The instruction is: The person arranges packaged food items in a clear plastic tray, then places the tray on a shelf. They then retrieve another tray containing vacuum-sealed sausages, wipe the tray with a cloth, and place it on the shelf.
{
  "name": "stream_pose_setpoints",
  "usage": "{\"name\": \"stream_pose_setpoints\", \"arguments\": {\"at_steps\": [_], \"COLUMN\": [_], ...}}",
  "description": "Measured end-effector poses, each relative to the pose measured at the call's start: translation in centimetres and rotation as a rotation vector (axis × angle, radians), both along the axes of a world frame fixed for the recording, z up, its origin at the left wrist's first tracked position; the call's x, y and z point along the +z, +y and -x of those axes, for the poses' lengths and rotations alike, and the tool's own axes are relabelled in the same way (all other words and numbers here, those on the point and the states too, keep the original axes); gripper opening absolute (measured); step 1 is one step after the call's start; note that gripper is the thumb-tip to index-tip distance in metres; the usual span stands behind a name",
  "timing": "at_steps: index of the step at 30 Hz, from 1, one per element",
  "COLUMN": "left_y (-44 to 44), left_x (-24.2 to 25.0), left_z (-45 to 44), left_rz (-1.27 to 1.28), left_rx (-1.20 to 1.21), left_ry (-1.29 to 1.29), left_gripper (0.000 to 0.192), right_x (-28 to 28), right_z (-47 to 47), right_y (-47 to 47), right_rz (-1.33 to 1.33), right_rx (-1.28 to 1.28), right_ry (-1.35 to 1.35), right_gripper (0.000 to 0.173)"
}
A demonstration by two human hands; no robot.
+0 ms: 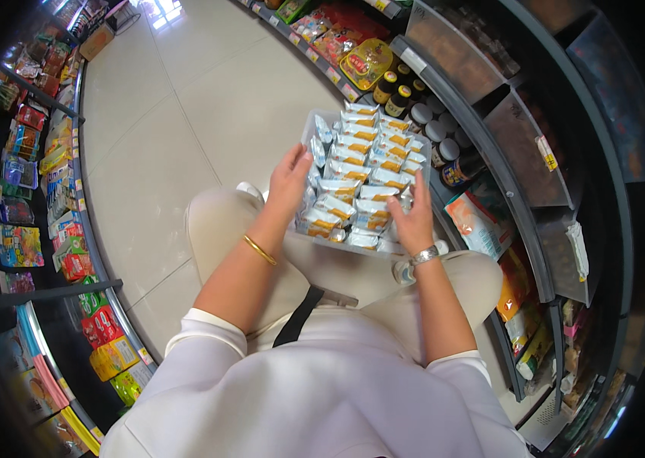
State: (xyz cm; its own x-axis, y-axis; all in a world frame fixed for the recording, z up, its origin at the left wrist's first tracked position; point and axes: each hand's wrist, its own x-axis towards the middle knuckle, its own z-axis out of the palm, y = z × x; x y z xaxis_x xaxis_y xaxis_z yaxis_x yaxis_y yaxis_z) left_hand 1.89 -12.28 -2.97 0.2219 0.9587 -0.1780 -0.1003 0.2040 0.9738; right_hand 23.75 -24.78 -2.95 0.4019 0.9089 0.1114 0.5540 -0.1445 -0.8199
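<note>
A clear plastic bin (356, 247) full of small white-and-orange wrapped snack packets (351, 154) is in front of my knees. Most packets stand in two rows, with more packets along both sides. My left hand (289, 180) is at the bin's left wall, its fingers along the rim. My right hand (412, 214) reaches over the right side, thumb on or close to the packets and fingers near the right wall. Whether either hand bears the bin's weight is hard to tell, and what is under the bin is hidden.
Shelves of jars (437, 131), bottles, bagged goods (479, 223) and clear bins (528, 149) rise close on the right. Another shelf of packaged snacks (19, 246) runs along the left. Between them lies a tiled floor (179, 103), with a cardboard box (96, 41) at its far left.
</note>
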Motion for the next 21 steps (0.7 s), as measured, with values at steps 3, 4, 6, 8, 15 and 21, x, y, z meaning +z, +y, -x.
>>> {"name": "stream_pose_setpoints", "arguments": {"at_steps": [3,4,6,8,15,21], "left_y": [-1.1,-1.6,-2.7,-4.3,-5.9,-5.5], "left_x": [1.2,1.5,1.9,1.8,0.3,0.4], "left_z": [1.9,2.5,3.5,4.2,4.7,5.0], "left_rz": [0.055,0.073,-0.019,-0.112,-0.279,-0.329], "left_rx": [-0.062,-0.125,-0.246,-0.353,-0.443,-0.505], "left_ry": [0.061,0.113,0.372,0.566,0.765,0.529], "left_gripper": [0.052,0.053,0.051,0.048,0.041,0.038], "right_x": [0.5,0.6,0.8,0.8,0.2,0.8], "right_z": [0.3,0.4,0.7,1.3,2.8,2.4], "right_y": [-2.0,-2.7,-3.9,-4.7,-5.3,-5.2], "right_rz": [-0.047,-0.06,-0.089,-0.118,-0.193,-0.215], "right_rx": [-0.048,-0.046,-0.025,-0.001,0.091,0.048], "right_ry": [-0.004,-0.06,-0.134,-0.155,-0.199,-0.21], "right_gripper": [0.07,0.066,0.059,0.053,0.042,0.041]}}
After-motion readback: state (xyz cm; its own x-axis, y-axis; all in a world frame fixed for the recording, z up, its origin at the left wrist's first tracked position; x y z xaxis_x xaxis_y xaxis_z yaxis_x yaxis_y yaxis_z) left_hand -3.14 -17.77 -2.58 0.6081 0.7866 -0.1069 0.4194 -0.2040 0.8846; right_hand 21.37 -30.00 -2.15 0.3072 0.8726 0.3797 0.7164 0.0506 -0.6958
